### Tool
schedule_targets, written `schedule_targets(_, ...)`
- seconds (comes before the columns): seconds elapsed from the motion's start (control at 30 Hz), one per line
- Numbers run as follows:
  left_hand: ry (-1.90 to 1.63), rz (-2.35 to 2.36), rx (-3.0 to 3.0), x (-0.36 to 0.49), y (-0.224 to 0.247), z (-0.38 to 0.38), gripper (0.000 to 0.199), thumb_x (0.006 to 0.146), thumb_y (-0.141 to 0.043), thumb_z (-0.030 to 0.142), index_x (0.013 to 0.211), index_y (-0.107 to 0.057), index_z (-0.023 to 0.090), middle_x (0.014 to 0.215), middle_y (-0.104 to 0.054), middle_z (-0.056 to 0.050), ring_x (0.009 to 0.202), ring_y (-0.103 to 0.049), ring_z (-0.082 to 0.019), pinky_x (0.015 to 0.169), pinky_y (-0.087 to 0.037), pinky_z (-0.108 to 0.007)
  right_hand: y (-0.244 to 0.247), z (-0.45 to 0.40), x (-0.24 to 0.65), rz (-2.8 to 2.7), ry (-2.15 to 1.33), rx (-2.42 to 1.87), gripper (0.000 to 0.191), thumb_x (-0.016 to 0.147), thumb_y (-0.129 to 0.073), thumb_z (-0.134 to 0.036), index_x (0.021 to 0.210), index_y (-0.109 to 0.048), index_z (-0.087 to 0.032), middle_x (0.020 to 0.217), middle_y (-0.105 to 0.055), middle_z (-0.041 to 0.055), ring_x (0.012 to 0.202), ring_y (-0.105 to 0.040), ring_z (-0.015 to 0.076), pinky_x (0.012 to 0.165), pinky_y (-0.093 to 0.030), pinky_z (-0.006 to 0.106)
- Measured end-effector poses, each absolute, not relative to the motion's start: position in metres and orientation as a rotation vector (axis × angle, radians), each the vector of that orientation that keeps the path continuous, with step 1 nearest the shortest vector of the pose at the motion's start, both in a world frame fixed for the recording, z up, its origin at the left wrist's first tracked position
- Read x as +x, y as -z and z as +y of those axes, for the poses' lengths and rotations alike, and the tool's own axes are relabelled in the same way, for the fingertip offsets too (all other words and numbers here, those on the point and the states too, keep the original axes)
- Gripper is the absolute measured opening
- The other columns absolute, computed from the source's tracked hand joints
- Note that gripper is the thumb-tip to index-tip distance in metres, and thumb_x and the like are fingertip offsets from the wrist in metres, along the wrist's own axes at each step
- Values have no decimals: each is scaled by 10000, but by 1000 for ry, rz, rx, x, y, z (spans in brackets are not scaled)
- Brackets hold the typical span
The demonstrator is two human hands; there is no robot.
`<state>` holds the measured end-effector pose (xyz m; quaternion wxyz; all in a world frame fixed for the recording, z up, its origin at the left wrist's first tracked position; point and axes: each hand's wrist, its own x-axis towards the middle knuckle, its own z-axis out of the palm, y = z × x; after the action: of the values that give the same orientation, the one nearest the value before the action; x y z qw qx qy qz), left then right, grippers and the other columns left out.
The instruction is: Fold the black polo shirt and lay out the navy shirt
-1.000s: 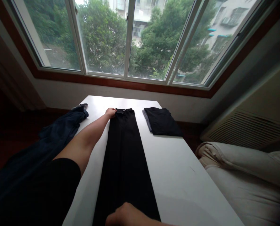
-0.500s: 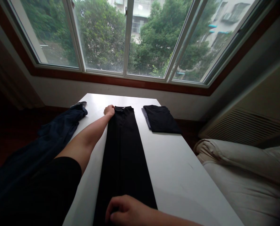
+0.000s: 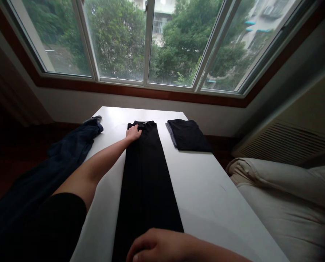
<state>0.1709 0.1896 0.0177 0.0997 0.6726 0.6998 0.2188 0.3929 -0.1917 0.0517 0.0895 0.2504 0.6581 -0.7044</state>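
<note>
A pair of black trousers (image 3: 148, 182) lies lengthwise on the white table (image 3: 206, 196), its waistband at the far end. My left hand (image 3: 133, 133) rests on the trousers just below the waistband, its fingers spread flat on the cloth. At the near end, my right hand (image 3: 154, 245) is over the trousers with its fingers loosely bent and apart from the thumb. The lower edge of the picture cuts off its fingertips. No cloth shows between the fingers of the right hand.
A folded dark garment (image 3: 190, 135) with a grey layer beneath lies to the right. Dark blue clothing (image 3: 72, 145) hangs over the table's left edge. A pale padded seat (image 3: 285, 193) stands on the right, and a window (image 3: 168, 54) is beyond the table.
My left hand has let go of the waistband's left corner and moved right and slightly nearer onto the cloth, fingers spreading. My right hand has shifted slightly right.
</note>
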Motion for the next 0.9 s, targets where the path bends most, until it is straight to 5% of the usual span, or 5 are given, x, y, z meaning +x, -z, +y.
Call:
schedule_targets(0.27,-565,1886,2411,173,3,106,584,1016,-481,472,1515,-483,168,1582,-453,-166,1470,-382,-321,1214,-273,-468,-73,-182,396,2246,1913,597,308,1039,-543,-323,1298,-676,-224,825,-661,-31,681,-618,94,664,-483,175)
schedule_targets(0.4,-440,1870,2487,172,16,79,642,1047,-377,483,1604,-364,165,1680,-303,-163,1557,-237,-336,1255,-155,-536,-76,-176,390,2955,1270,1056,263,1012,-559,-285,1213,-703,-197,1114,-711,78,1032,-660,203,940,-515,328)
schedule_targets(0.57,-273,1710,2549,165,22,87,746,1047,-270,599,1647,-278,155,1712,-228,-130,1594,-143,-311,1275,-96,-525,-55,-175,385,3115,683,807,616,1025,-571,-490,1575,-437,-247,1669,-302,150,1553,-235,330,1259,-186,569)
schedule_targets(0.7,-232,1640,2583,162,20,96,755,1043,-269,616,1649,-277,165,1719,-211,-111,1597,-129,-303,1279,-90,-511,-56,-184,380,3056,676,757,654,1068,-452,-549,1638,-317,-257,1712,-155,138,1591,-90,328,1279,-77,584)
schedule_targets(0.9,-401,1638,2680,165,8,77,637,1053,-369,512,1595,-391,180,1686,-309,-120,1559,-244,-298,1267,-151,-508,-68,-199,368,3096,693,609,615,1080,-438,-532,1625,-350,-262,1708,-150,131,1591,-97,313,1287,-115,549)
